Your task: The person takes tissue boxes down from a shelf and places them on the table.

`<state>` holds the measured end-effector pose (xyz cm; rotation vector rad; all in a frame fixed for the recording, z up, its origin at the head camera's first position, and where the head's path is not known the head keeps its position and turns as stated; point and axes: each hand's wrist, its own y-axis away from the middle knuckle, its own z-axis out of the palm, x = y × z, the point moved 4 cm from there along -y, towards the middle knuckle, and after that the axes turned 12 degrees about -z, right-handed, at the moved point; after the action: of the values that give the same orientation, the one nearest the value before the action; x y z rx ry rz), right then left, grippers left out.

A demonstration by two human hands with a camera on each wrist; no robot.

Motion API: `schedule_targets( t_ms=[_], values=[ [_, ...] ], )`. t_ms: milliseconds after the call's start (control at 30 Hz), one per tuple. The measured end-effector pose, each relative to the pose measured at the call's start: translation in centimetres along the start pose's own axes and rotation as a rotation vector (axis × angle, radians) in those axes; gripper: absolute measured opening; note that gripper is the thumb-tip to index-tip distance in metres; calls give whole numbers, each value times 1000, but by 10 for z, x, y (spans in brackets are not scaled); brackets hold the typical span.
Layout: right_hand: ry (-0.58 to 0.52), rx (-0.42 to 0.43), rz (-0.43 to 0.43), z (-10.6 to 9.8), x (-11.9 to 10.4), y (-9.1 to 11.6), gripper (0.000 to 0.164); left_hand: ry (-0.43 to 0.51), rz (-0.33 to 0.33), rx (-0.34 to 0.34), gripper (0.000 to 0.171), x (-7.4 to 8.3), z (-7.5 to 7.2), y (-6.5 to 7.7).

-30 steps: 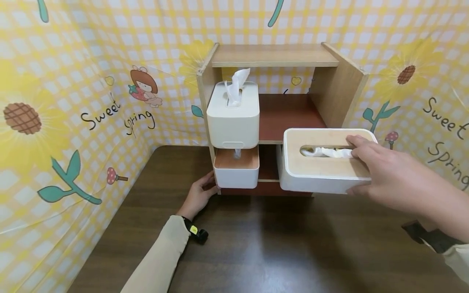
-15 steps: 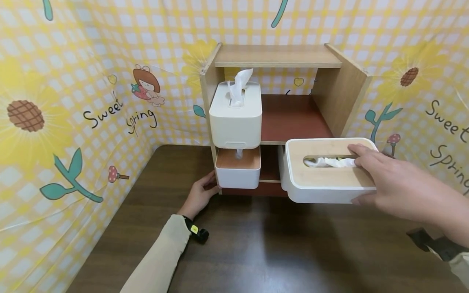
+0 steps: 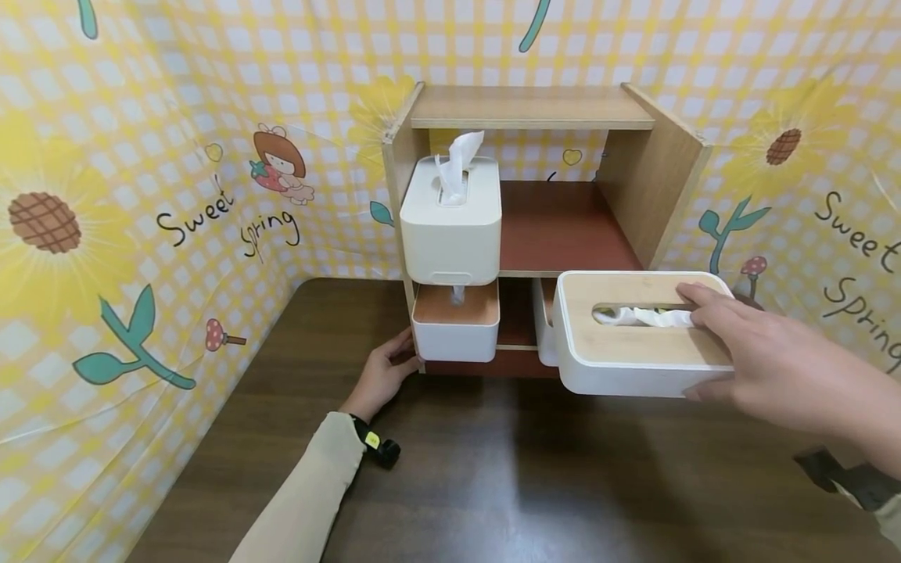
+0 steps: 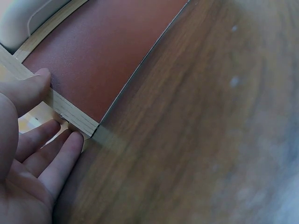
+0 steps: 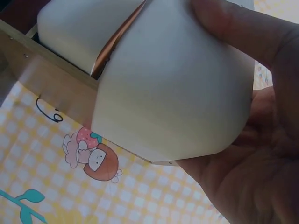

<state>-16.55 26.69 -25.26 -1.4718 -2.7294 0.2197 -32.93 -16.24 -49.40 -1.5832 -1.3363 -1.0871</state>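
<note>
My right hand (image 3: 746,356) grips the right end of a long white tissue box (image 3: 633,352) with a pale wooden lid. White tissue shows in the slot of its lid. The box is held level in front of the lower right of a wooden shelf unit (image 3: 531,105). In the right wrist view, my thumb (image 5: 233,21) lies along one side of the box and the other fingers are largely hidden. My left hand (image 3: 383,371) holds the lower left side panel (image 4: 70,109) of the shelf unit, thumb (image 4: 32,88) on its front edge and fingers on the outer face.
A square white tissue box (image 3: 450,246) with tissue sticking out stands on the middle shelf at left. Beneath it sits a smaller white box (image 3: 454,342) with a wooden top. Another white box (image 3: 545,332) is partly hidden behind the held one. A brown table (image 3: 450,469) lies below.
My right hand has brought the long tissue box down and slightly right, uncovering more of the white box behind it. The left hand stays on the side panel.
</note>
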Motion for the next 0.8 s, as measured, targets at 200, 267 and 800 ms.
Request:
schedule_targets(
  t_ms=[200, 267, 800],
  values=[
    [-7, -8, 11, 1, 2, 4, 104, -1, -14, 0, 58, 0, 0, 0],
    [-7, -6, 6, 2, 2, 5, 100, 2, -22, 1, 58, 0, 0, 0],
    [-2, 16, -13, 8, 10, 15, 110, 1, -1, 6, 59, 1, 0, 1]
  ],
)
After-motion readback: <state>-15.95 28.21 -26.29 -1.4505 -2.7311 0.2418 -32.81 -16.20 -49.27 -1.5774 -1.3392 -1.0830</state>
